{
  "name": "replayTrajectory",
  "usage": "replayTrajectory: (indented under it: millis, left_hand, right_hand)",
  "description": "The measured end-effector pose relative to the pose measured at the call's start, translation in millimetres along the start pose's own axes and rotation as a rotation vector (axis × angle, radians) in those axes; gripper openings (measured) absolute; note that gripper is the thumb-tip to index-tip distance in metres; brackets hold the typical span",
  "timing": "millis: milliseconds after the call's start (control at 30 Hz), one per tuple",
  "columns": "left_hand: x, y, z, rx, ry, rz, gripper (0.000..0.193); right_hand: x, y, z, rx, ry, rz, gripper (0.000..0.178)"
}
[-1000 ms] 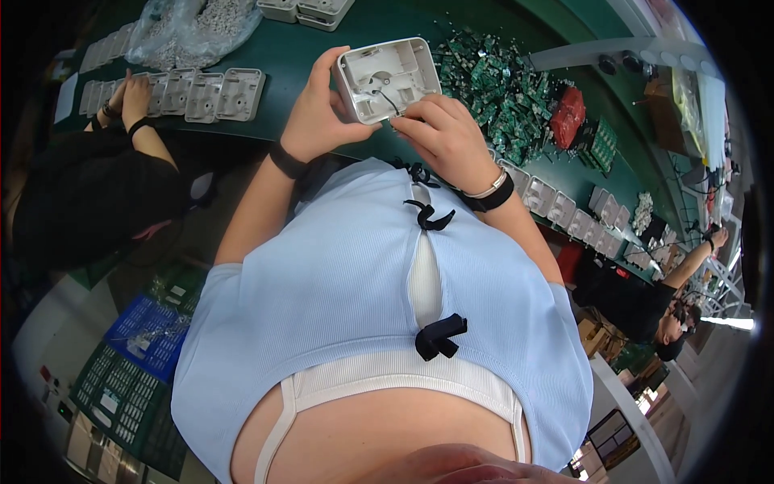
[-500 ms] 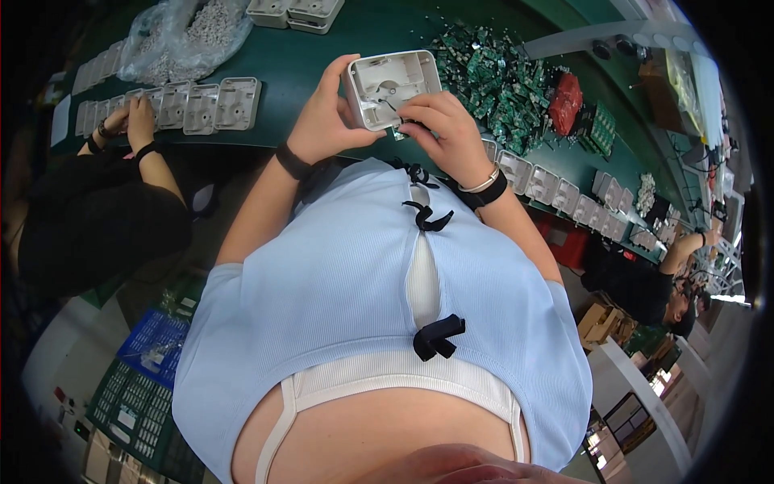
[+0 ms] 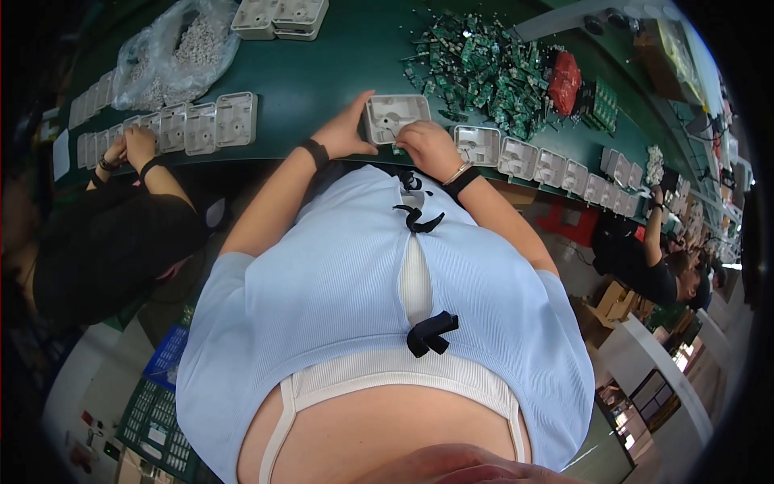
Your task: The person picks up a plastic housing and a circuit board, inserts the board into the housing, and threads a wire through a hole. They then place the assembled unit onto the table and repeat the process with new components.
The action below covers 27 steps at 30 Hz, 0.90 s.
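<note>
A person in a pale blue top stands at a long dark green worktop [image 3: 322,73], seen from above, with both forearms reaching forward. Between the hands lies a white plastic housing [image 3: 395,118], a shallow square tray with its open side up, resting on the worktop near its front edge.

The left hand [image 3: 345,133] touches the housing's left side, thumb raised along its edge and fingers spread loosely against it; this grip is open, steadying rather than closing round it. The right hand [image 3: 431,147] lies at the housing's lower right corner with fingers curled down onto it; whether that grip pinches anything cannot be told. Both wrists wear a dark band.

Just right of the housing, a row of similar white housings [image 3: 556,168] runs along the worktop's front edge. Behind them sits a heap of small green circuit boards [image 3: 484,68], with a red bag [image 3: 564,81] beside it. To the far left are another row of white housings [image 3: 201,125], a clear plastic bag of small pale parts [image 3: 181,52], and a stack of housings [image 3: 282,16] at the back.

A co-worker in black [image 3: 113,242] works at the left, one hand [image 3: 139,145] on that row. Another person [image 3: 645,258] leans in at the right.
</note>
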State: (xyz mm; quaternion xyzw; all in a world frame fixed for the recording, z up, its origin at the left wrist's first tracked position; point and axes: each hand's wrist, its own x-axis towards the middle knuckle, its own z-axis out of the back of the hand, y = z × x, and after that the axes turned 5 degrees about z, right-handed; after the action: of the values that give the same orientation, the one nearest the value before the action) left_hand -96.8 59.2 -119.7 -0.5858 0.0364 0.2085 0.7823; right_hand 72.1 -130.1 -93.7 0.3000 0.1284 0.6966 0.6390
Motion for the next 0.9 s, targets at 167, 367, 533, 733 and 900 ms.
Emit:
replayTrajectory:
  millis: [167,367,533,733,900]
  left_hand:
    - [11.9,47.9,9.5,0.179,0.107,0.137,0.099]
    - [42.5,55.2,57.5,0.162,-0.346,0.124,0.068]
    - [77.2,54.4,94.9,0.46,-0.797,-0.023,0.068]
    - [105.9,53.0,122.2,0.696,-1.0,0.1,0.08]
    - [124.6,70.6,146.0,0.811,-1.049,0.163,0.095]
  right_hand:
    - [-34.4,-12.4,-24.6,-0.067,0.078,-0.097,0.007]
    - [-70.2,-23.2,-38.2,-0.11,0.057,-0.128,0.006]
    - [-83.2,-23.7,-34.9,-0.172,0.033,-0.159,0.009]
    - [-87.0,-27.7,-34.0,-0.186,0.058,-0.174,0.01]
    - [-86.5,-24.5,-26.7,-0.186,0.077,-0.215,0.014]
